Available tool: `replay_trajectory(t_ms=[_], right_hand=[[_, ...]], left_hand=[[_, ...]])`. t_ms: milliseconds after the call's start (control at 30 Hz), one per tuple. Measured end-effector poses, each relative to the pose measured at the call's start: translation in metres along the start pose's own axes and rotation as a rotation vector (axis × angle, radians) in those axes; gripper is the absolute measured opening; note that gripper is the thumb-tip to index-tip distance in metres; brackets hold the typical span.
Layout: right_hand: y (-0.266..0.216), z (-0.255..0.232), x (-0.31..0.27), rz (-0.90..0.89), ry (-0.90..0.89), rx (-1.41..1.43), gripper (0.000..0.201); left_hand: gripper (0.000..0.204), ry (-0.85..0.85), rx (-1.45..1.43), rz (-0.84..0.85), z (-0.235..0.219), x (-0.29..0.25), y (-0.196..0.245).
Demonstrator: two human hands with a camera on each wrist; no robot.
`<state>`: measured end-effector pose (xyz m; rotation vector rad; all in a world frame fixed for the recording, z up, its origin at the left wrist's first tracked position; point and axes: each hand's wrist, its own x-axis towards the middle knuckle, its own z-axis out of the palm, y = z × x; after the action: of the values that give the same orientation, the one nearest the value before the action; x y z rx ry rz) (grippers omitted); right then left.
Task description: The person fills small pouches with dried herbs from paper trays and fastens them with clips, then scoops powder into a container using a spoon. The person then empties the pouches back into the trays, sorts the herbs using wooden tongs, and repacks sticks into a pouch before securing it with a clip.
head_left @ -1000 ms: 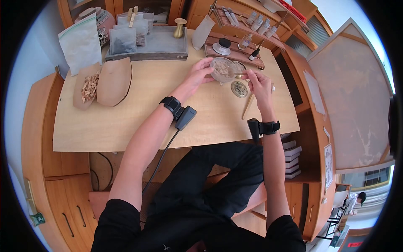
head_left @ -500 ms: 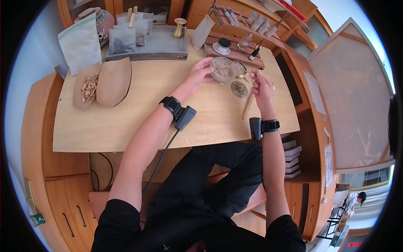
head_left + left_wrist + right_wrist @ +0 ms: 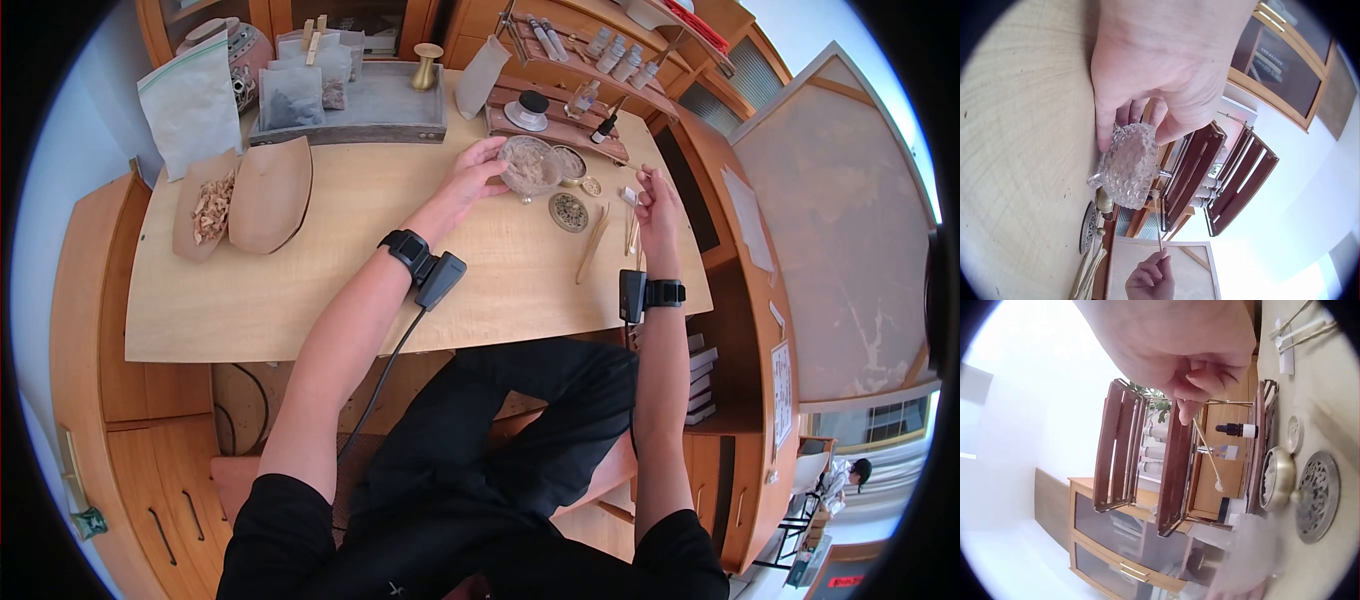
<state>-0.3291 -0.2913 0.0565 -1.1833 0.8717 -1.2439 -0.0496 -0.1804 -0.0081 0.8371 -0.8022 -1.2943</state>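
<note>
A textured clear glass bowl (image 3: 529,166) with beige powder inside is gripped at its left side by my left hand (image 3: 474,177); in the left wrist view the fingers curl over the rim of the bowl (image 3: 1127,165). My right hand (image 3: 655,210) is raised at the table's right side, and in the right wrist view the hand (image 3: 1194,356) pinches a thin stick (image 3: 1208,448) with a small pale clump on its tip. Between the hands stand a small brass pot (image 3: 571,165) of powder, a tiny round piece (image 3: 592,187) and a pierced metal lid (image 3: 569,212).
Wooden tweezers (image 3: 593,245) and thin tools on a white rest (image 3: 629,197) lie near the right hand. Behind are a wooden rack (image 3: 560,127) with bottles and a grey tray (image 3: 390,120). Paper-like trays (image 3: 271,196), one with wood chips, lie left.
My right hand has moved right, away from the bowl, carrying the thin stick out from above it. The tools on the white rest have come into sight. My left hand keeps its hold on the bowl.
</note>
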Motion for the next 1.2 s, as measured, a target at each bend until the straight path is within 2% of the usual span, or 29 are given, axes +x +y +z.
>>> replay_trajectory(t_ms=[267, 500, 567, 700, 767, 900, 1200], right_hand=[[0.011, 0.001, -0.013, -0.113, 0.041, -0.403, 0.026], [-0.011, 0.028, -0.028, -0.257, 0.038, -0.364, 0.026], [-0.021, 0.041, -0.036, -0.293, -0.028, -0.309, 0.025], [-0.023, 0.058, -0.044, -0.272, -0.161, -0.322, 0.025], [-0.016, 0.061, -0.043, -0.289, -0.268, -0.513, 0.025], [-0.007, 0.06, -0.043, -0.233, -0.307, -0.686, 0.027], [0.007, 0.055, -0.044, 0.017, -0.227, -0.39, 0.03]], left_hand=[[0.049, -0.007, -0.007, -0.002, 0.0, -0.001, 0.001], [0.049, 0.0, 0.006, 0.012, -0.001, 0.0, -0.001], [0.048, -0.002, 0.005, 0.017, -0.001, 0.0, -0.001], [0.048, 0.007, 0.017, 0.004, 0.001, 0.0, 0.0], [0.047, 0.01, 0.019, 0.005, 0.0, 0.0, 0.0], [0.048, 0.012, 0.018, 0.028, -0.003, 0.002, -0.004], [0.047, 0.004, 0.015, 0.014, -0.002, 0.002, -0.003]])
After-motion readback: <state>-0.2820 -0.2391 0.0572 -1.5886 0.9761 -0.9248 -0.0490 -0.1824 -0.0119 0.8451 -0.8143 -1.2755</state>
